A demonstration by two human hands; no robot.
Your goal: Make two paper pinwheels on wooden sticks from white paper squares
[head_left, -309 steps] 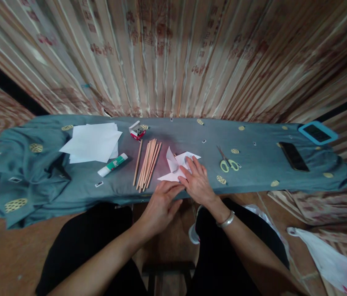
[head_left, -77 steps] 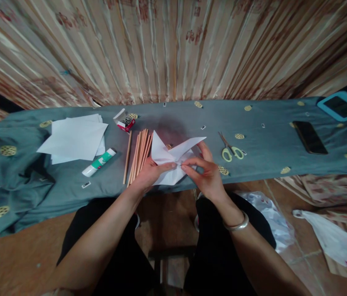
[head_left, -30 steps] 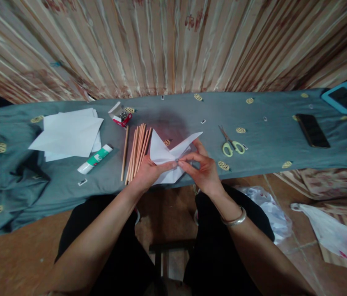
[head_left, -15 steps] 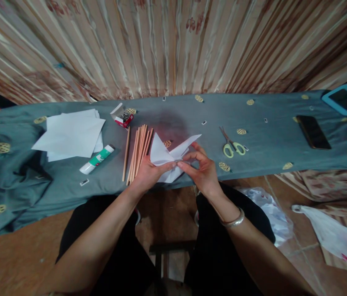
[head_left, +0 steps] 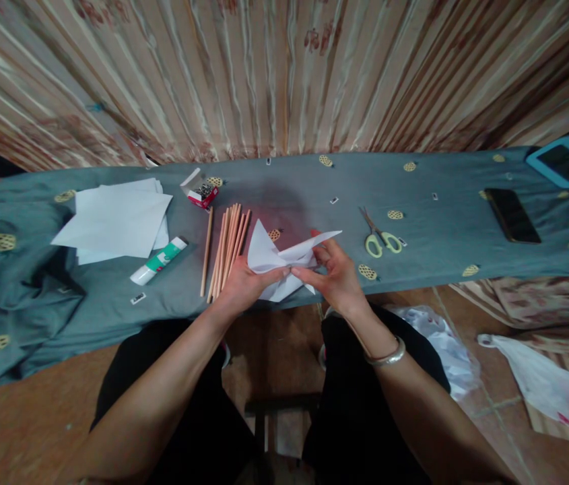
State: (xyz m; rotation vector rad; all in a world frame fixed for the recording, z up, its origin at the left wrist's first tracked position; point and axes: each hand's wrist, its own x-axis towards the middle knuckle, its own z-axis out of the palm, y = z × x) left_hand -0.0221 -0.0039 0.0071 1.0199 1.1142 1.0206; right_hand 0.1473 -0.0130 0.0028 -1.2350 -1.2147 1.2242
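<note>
Whole upper half of the frame is a striped beige and brown curtain with faded reddish motifs point(head_left: 284, 74), hanging right behind a long tabletop covered in a grey-green cloth with yellow oval patches point(head_left: 436, 236). Reddish-brown floor tiles point(head_left: 21, 417) fill the bottom left corner, and a crumpled white plastic bag point(head_left: 541, 384) lies at the lower right.

On the cloth, left of centre, there's a loose stack of plain white paper sheets point(head_left: 117, 219). Just right of it is a bundle of thin pale wooden sticks point(head_left: 226, 252), lying side by side and pointing away from the camera. In the middle, at the near edge of the tabletop, the folded white paper pinwheel shape point(head_left: 277, 259) is held up between both hands: the left hand point(head_left: 244, 286) has its fingers closed on the paper's left side, the right hand point(head_left: 337, 276) pinches it at the centre, fingertips of the two hands nearly touching.

Far right: a black smartphone point(head_left: 511, 215) lying flat, and at the frame's edge a device in a blue case point(head_left: 567, 162). Right of the hands, green-handled scissors point(head_left: 378, 237). A white glue stick with a green label point(head_left: 159, 261) lies below the sheets; the print on it is too small to read. Above the sticks, an open small red and white box of metal clips point(head_left: 201, 193), its writing also unreadable.
</note>
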